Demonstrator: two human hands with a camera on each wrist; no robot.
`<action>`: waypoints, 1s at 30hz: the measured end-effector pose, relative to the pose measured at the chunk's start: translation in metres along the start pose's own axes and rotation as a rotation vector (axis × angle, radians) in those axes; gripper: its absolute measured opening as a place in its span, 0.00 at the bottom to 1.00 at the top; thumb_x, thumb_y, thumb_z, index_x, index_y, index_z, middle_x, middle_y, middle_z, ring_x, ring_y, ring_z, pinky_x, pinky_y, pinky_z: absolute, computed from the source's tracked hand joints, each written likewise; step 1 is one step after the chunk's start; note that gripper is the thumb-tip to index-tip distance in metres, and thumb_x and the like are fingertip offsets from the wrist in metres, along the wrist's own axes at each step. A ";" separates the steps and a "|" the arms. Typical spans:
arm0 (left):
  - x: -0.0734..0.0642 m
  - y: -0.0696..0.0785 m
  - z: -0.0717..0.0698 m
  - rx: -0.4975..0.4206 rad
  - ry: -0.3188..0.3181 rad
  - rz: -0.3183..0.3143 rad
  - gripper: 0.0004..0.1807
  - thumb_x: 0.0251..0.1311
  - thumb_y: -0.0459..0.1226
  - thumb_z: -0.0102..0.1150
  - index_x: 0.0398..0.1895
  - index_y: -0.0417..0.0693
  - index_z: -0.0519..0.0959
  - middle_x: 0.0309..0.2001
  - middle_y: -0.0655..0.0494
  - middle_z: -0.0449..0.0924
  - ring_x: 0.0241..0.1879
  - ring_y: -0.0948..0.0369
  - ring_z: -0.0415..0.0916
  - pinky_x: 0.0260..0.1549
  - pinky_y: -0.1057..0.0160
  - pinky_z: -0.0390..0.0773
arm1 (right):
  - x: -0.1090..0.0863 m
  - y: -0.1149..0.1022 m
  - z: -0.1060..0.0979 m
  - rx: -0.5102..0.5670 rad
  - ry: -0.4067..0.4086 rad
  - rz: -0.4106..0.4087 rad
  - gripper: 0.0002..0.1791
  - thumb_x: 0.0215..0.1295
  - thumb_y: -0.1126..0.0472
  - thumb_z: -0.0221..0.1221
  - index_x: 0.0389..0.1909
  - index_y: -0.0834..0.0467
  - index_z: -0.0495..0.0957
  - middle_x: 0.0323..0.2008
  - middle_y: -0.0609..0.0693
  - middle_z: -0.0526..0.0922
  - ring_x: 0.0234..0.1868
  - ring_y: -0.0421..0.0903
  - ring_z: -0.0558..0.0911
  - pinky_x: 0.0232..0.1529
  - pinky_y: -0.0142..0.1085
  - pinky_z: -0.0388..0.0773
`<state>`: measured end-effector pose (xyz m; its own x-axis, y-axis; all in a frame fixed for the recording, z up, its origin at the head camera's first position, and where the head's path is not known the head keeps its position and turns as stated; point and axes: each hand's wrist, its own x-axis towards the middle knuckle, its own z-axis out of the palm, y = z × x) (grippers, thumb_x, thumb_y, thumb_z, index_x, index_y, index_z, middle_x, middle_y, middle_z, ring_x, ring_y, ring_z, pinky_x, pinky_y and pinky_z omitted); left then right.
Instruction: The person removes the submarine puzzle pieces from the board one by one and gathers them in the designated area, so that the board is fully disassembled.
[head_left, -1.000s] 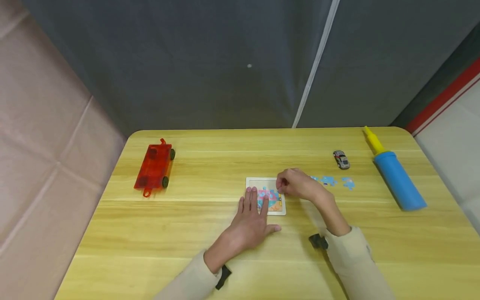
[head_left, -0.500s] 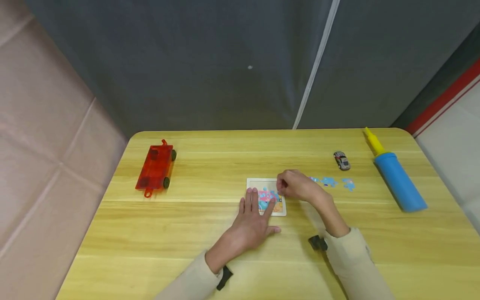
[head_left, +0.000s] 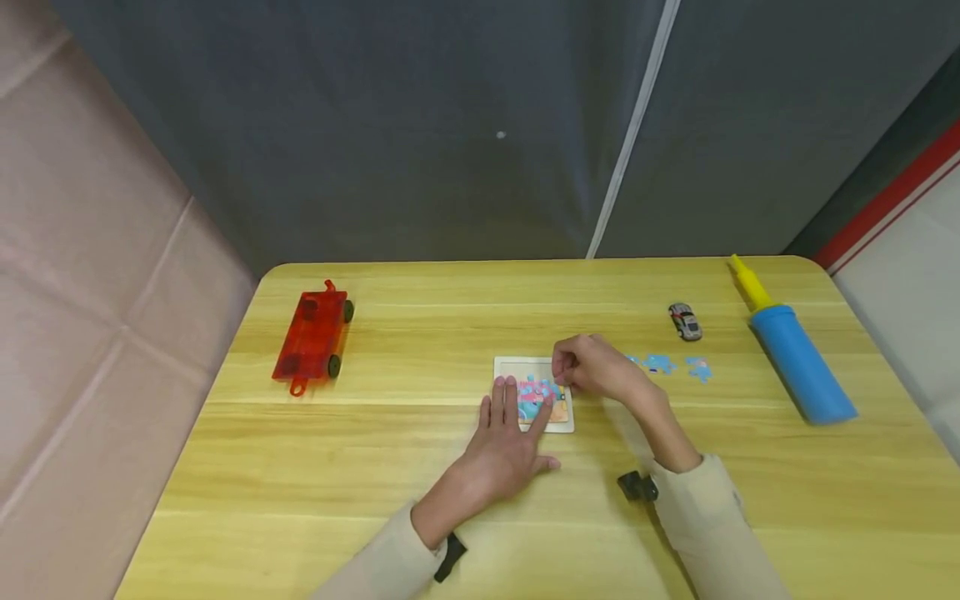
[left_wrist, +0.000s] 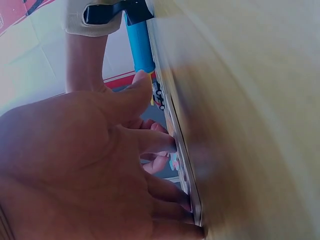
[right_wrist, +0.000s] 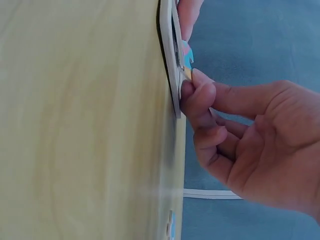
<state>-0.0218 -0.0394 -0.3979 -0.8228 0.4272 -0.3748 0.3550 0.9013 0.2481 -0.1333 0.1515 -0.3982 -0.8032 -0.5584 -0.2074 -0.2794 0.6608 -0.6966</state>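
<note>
The right hand (head_left: 596, 367) has its thumb and index finger closed in a pinch at the right edge of a small puzzle tray; the other fingers curl inward. From the right wrist camera, the tips appear to grip the orange edge of a thin puzzle piece (right_wrist: 188, 73), which sits tilted, probably so it can be turned or fitted without disturbing its neighbours. The left hand (head_left: 498, 450) holds nothing: its fingers are straight and spread, tips down on the tray's left part and the joined pieces, thumb out to the side beyond the tray's near edge. It seems to act as a weight, keeping everything from sliding. The puzzle tray (head_left: 525, 361), pale and square-cornered, lies flat near the middle of the table (head_left: 375, 483). Pink, blue and orange joined pieces (head_left: 534, 408) fill its nearer part; the farther strip is bare. Just beyond the right wrist lie loose pieces (head_left: 660, 364), one partly hidden by the hand, apparently laid there for easy reach. Farther out on the right are a small toy car (head_left: 685, 322) and a blue pump (head_left: 802, 367) with a yellow nozzle; well to the left, a red wheeled toy (head_left: 313, 336). These look merely set aside, leaving elbow room.
</note>
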 end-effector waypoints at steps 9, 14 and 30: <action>0.000 0.000 0.000 0.000 -0.008 -0.004 0.44 0.81 0.59 0.54 0.91 0.56 0.53 0.87 0.23 0.37 0.88 0.34 0.35 0.84 0.39 0.54 | 0.001 0.009 -0.002 0.082 -0.004 -0.028 0.09 0.72 0.79 0.62 0.35 0.65 0.85 0.27 0.53 0.85 0.24 0.44 0.82 0.28 0.31 0.78; 0.002 -0.001 0.000 0.005 -0.011 0.000 0.43 0.81 0.59 0.54 0.91 0.57 0.54 0.86 0.23 0.38 0.88 0.34 0.36 0.84 0.39 0.55 | 0.002 0.010 -0.002 0.107 -0.015 -0.029 0.08 0.72 0.78 0.63 0.36 0.66 0.86 0.25 0.54 0.86 0.24 0.43 0.81 0.28 0.31 0.78; 0.001 -0.005 -0.006 -0.011 -0.021 0.036 0.41 0.82 0.56 0.54 0.91 0.58 0.55 0.86 0.22 0.40 0.88 0.33 0.38 0.82 0.38 0.59 | 0.001 0.014 -0.004 0.127 -0.058 -0.043 0.10 0.74 0.79 0.59 0.34 0.65 0.85 0.25 0.52 0.83 0.23 0.44 0.81 0.30 0.31 0.78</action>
<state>-0.0269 -0.0442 -0.3937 -0.7999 0.4612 -0.3841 0.3797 0.8845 0.2713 -0.1401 0.1627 -0.4054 -0.7592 -0.6151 -0.2127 -0.2406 0.5689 -0.7864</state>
